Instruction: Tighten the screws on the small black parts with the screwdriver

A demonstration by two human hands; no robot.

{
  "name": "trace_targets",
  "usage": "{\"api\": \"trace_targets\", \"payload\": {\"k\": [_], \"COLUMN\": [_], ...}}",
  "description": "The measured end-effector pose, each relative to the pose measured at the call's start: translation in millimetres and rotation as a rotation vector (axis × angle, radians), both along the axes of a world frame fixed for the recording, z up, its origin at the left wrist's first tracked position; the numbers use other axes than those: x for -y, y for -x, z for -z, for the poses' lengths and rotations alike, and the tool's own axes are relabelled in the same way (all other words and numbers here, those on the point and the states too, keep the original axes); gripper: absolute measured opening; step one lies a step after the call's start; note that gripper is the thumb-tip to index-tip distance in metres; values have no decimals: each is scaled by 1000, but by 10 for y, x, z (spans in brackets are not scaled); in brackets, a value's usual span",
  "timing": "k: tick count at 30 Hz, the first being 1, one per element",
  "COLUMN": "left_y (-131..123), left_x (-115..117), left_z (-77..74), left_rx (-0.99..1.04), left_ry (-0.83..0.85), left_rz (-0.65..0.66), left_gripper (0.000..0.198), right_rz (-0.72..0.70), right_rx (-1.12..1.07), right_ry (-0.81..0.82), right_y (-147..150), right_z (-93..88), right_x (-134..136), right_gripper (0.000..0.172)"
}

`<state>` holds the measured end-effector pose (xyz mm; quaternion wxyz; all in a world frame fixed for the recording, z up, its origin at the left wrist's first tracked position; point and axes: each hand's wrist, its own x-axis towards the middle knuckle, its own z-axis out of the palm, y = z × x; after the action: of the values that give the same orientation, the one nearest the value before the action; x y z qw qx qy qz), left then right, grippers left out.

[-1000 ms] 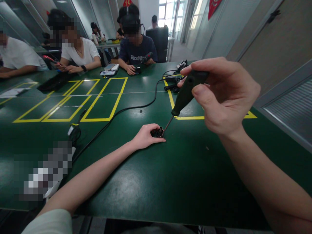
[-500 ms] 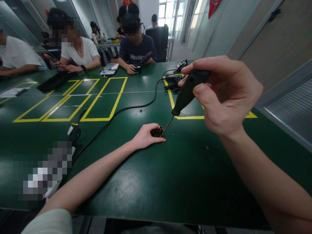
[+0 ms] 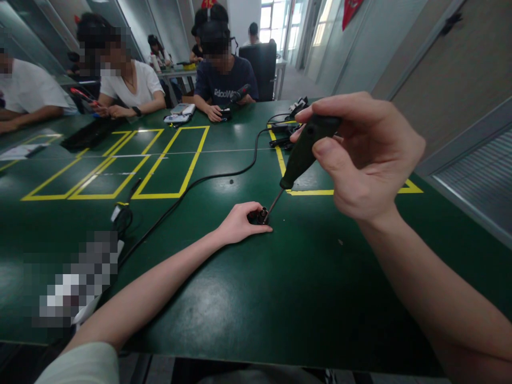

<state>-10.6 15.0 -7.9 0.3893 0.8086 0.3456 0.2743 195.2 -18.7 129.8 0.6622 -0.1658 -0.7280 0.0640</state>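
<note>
My left hand rests on the green table, its fingers pinched round a small dark connector with a metal end. My right hand is raised above and to the right, closed round the dark green handle of a screwdriver. The thin shaft slants down to the left, and its tip meets the connector.
A black cable runs across the table from the far right to a coil at the left. Yellow tape boxes mark the surface. Black parts lie at the far right. Several people sit at the far edge, one with a similar tool.
The screwdriver and my right hand have shifted very slightly left. My left hand has stayed on the connector.
</note>
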Motion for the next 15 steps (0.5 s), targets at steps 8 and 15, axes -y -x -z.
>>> {"api": "trace_targets", "payload": {"k": [8,15], "left_y": [4,7], "left_x": [0,12], "left_z": [6,-20], "left_rx": [-1,-9], "left_ry": [6,6], "left_rz": [1,0], "left_gripper": [37,38], "right_rz": [-119,39], "right_rx": [-26,-7], "right_ry": [87,59], "right_y": [26,0], "right_z": [19,-5], "right_x": [-12,3], "right_gripper": [26,24]}}
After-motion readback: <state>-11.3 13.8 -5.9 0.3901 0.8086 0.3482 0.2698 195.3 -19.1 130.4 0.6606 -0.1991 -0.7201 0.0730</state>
